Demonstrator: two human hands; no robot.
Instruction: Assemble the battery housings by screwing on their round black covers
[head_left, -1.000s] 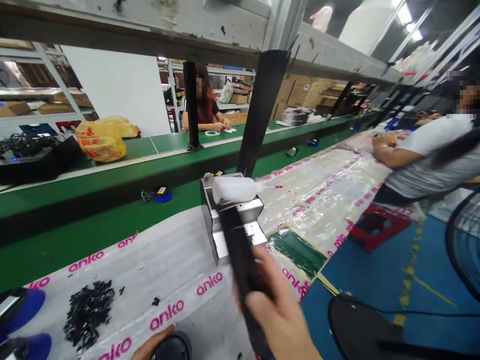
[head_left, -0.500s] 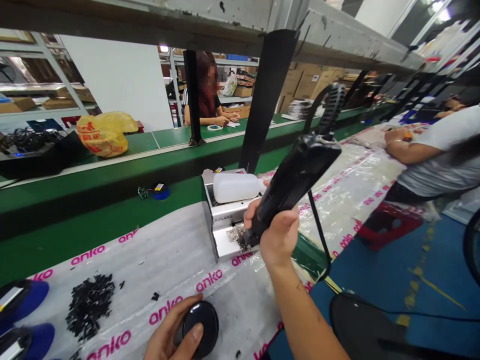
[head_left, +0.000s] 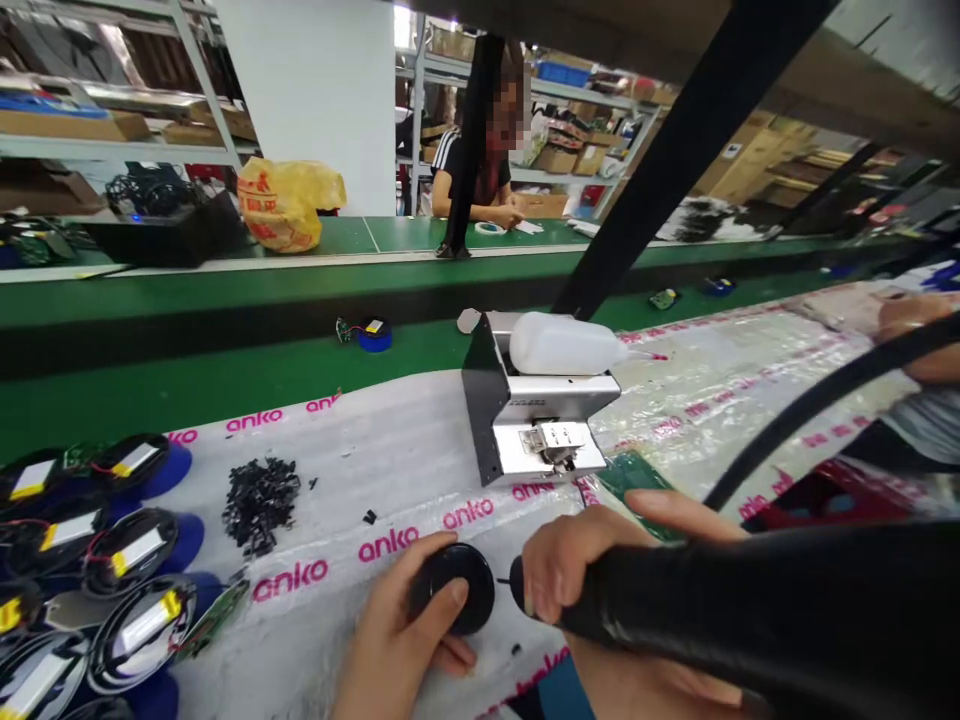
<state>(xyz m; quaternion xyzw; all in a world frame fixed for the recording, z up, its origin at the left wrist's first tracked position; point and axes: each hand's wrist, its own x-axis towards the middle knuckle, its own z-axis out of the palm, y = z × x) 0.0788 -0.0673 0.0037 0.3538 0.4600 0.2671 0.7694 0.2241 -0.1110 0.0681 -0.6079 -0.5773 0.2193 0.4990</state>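
My left hand is closed on a glossy black round housing, its thumb across the face, over the wrapped bench. My right hand is wrapped round a black electric screwdriver, held nearly level. The screwdriver's thin bit points left at the housing's side; whether it touches cannot be made out. Beyond both hands stands a silver and black screw feeder with a white plastic squeeze bottle lying on top.
Several blue round units with batteries and wires crowd the left. A pile of black scraps lies on the printed plastic sheet. A thick black cord arcs at right. Across the green belt sits a person; another is at far right.
My right hand has brought the screwdriver down from beside the feeder to the round housing, tilting it nearly level. The view has turned right-to-left, showing more of the blue units.
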